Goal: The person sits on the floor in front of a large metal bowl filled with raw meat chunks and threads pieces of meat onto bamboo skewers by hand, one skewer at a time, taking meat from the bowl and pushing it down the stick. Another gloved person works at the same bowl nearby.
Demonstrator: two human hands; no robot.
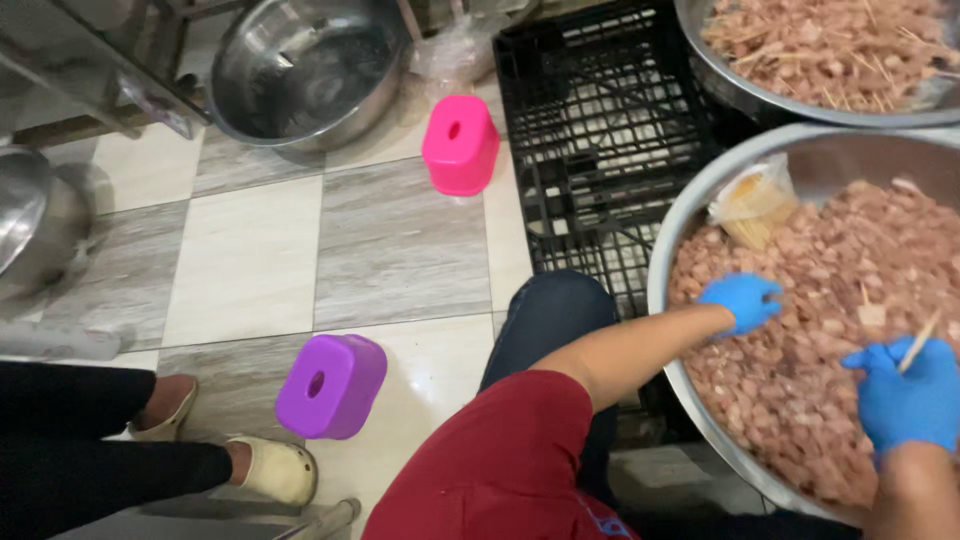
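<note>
Two gloved hands are seen over the meat (800, 330): the right hand (905, 395) clamped on a skewer (918, 343) slanting up-right, the left hand (740, 300) curled onto cubes beside it.

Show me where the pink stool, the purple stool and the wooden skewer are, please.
pink stool (460, 145), head view, top face.
purple stool (331, 386), head view, side wall.
wooden skewer (919, 341), head view, middle of stick.

Meat basin (672, 250) and upper bowl (730, 90) cropped rightward
</note>
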